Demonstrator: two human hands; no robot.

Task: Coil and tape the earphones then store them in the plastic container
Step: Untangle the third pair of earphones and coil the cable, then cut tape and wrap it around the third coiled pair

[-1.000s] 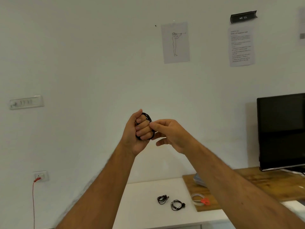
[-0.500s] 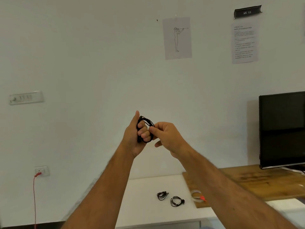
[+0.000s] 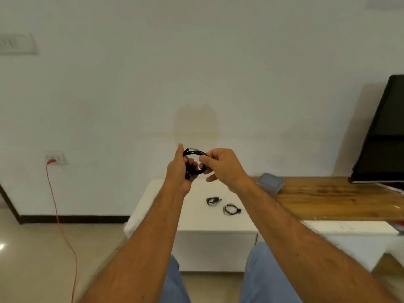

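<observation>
The view had dropped from the wall to take in the white counter (image 3: 166,200) — where two coiled earphone bundles (image 3: 213,201) lay near a lidded plastic container (image 3: 270,183) on the wooden board (image 3: 341,200). Both forearms reached out, raised above the counter. The black earphone coil (image 3: 195,161) had slipped off the left fingers into an open ring, so winding looked finished and taping due. The left hand (image 3: 179,171) was closed on its left side; the right hand (image 3: 220,165) pinched the opposite rim.
</observation>
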